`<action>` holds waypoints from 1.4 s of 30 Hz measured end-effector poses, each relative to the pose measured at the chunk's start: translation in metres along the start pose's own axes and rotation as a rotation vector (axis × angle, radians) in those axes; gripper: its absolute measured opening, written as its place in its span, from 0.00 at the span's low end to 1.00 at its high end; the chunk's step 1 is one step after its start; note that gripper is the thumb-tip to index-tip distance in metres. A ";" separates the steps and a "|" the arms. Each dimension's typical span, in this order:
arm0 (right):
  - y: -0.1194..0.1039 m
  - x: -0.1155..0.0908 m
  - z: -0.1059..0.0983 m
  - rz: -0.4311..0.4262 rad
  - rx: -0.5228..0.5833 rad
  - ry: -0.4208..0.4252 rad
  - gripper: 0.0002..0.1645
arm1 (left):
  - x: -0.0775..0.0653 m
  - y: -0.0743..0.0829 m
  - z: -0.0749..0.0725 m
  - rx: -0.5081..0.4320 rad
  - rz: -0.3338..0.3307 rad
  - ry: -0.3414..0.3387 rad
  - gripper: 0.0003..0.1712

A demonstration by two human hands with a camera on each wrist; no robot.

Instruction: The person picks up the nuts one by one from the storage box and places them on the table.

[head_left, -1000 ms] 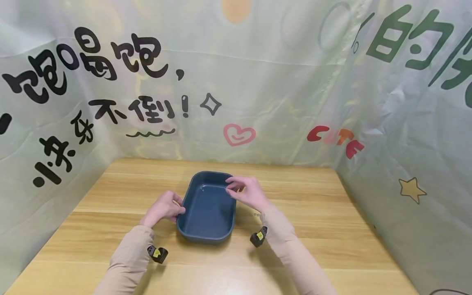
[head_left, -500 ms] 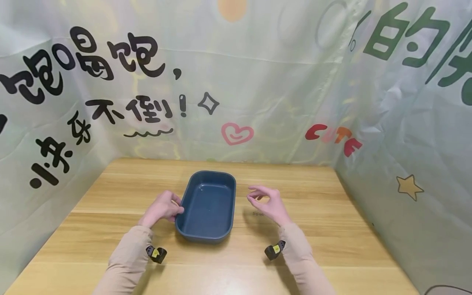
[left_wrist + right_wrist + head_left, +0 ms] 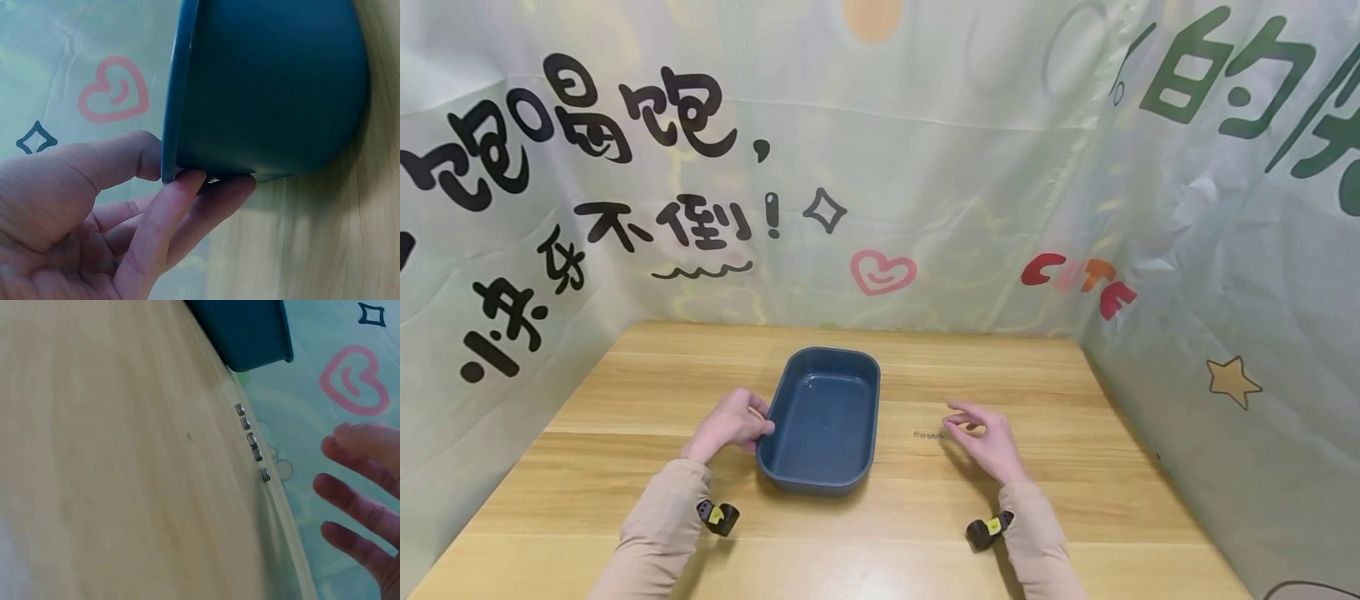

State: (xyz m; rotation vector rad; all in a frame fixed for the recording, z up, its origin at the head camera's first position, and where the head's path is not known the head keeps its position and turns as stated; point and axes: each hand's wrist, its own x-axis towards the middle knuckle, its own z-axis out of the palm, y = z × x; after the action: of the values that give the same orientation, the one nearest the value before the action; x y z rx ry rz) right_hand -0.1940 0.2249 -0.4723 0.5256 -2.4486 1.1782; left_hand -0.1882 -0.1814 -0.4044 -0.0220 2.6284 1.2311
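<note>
A deep blue rectangular tub point(image 3: 823, 429) stands on the wooden table. My left hand point(image 3: 730, 425) grips its left wall, thumb over the rim and fingertips against the outside, as the left wrist view shows. A tiny shiny piece point(image 3: 809, 385) lies inside, toward the far left corner. Right of the tub is a short row of several small silvery nut-like pieces point(image 3: 252, 439). My right hand point(image 3: 988, 442) hovers at the right end of that row, thumb and index finger close together in the head view. In the right wrist view its fingers point(image 3: 350, 494) are loosely bent, with nothing seen between them.
Printed cloth walls point(image 3: 880, 167) enclose the table at the back and both sides. The wooden tabletop point(image 3: 1037, 375) extends around the tub. Black cameras sit at both wrists, the right one point(image 3: 988, 531) low over the table.
My right hand has moved from over the tub's right rim rightward and nearer to me, to the end of the row, which now shows more fully. The left hand keeps its grip.
</note>
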 end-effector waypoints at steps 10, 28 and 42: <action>0.013 -0.012 -0.001 0.205 0.112 -0.034 0.24 | 0.002 -0.002 0.001 -0.019 -0.005 -0.006 0.16; 0.033 -0.024 0.012 0.003 -0.151 0.014 0.19 | -0.001 -0.005 0.004 -0.034 0.004 -0.006 0.16; 0.031 -0.024 0.010 -0.110 -0.258 0.021 0.16 | 0.000 -0.003 0.003 -0.029 0.013 0.000 0.15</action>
State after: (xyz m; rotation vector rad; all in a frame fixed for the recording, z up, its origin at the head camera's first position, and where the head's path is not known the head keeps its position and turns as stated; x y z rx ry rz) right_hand -0.1901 0.2391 -0.5099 0.5591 -2.4695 0.8043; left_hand -0.1872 -0.1812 -0.4079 -0.0101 2.6148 1.2726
